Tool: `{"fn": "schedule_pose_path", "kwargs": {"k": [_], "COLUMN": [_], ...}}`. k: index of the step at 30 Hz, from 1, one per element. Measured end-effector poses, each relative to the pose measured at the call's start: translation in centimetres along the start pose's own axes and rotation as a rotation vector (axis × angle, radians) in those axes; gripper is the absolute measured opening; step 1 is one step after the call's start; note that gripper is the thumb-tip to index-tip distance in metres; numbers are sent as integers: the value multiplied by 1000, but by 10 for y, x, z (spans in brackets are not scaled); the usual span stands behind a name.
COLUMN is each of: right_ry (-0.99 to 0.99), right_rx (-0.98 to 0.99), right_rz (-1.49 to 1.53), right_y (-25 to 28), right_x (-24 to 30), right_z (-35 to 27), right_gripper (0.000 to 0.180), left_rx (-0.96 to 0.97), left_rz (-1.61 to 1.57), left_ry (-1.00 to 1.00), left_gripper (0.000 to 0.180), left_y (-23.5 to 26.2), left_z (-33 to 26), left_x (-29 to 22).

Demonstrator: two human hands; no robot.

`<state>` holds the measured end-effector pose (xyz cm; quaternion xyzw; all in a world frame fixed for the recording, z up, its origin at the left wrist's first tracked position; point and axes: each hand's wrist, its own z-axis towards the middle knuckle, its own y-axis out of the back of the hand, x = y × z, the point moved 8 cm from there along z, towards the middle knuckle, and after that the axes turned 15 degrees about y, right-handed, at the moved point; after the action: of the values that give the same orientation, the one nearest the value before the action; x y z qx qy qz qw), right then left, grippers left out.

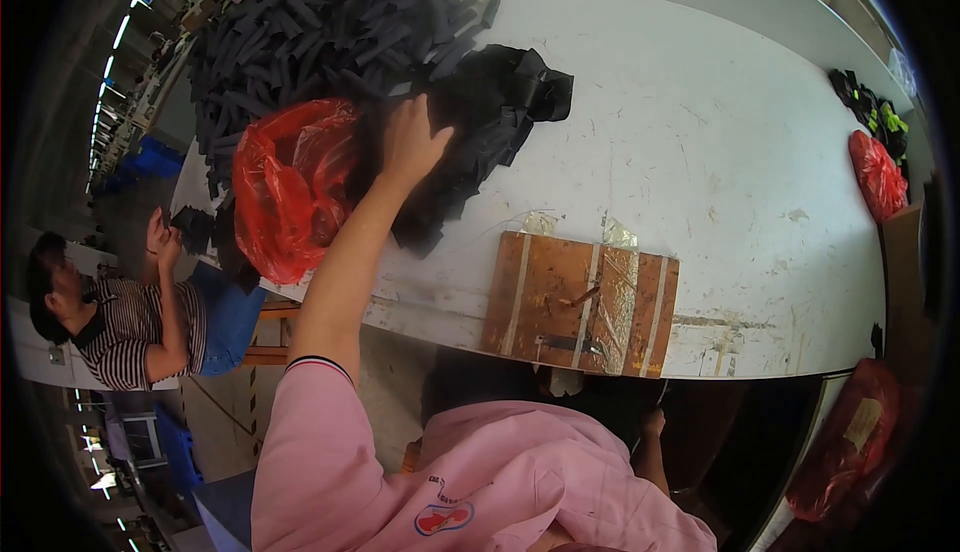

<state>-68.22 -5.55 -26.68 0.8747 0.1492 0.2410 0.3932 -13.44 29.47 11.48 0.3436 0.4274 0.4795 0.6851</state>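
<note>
My left arm stretches forward over the table, and my left hand [412, 142] is at the near side of a heap of loose black pieces [480, 102]. Its thumb sticks out away from the other fingers, and nothing shows in its grasp. Just left of that hand lies a crumpled red plastic bag [290, 192], its mouth spread. My right hand [652, 422] is low beside my body, below the table's front edge. Its fingers are too hidden to read. Between my arms, a brown wooden board [575, 302] with strips of clear tape lies at the table's edge.
A large pile of dark rolled strips [310, 32] covers the far left of the white table [680, 132]. Another person [140, 322] in a striped top sits at the left, holding dark pieces. Red bags [878, 174] and a cardboard box [903, 267] stand at the right.
</note>
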Motion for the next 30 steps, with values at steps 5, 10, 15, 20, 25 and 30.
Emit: {"fn": "schedule_pose_path", "kwargs": {"k": [5,10,15,20,25,30], "right_ry": [432,740,736,870,877,871], "right_rx": [-537,-635,-811,-716,-907,-871], "right_rz": [239,98,162,128,-115,-39], "right_y": [94,174,202,194,182,181], "right_x": [75,224,258,310,338,334], "right_z": [-40,-121,-145,-127,-121,-114], "right_gripper": [17,7,5,3,7,7], "left_rx": [270,183,-122,36,409,376], "left_rz": [185,239,48,11,-235,-545], "left_ry": [34,-178,-364,-536,-477,-445], "left_gripper": [41,15,7,12,43,55], "left_y": [-48,-59,8,44,16,40], "left_z": [29,39,24,-68,-171,-187], "left_x": [-4,3,-13,-47,-40,-45]}}
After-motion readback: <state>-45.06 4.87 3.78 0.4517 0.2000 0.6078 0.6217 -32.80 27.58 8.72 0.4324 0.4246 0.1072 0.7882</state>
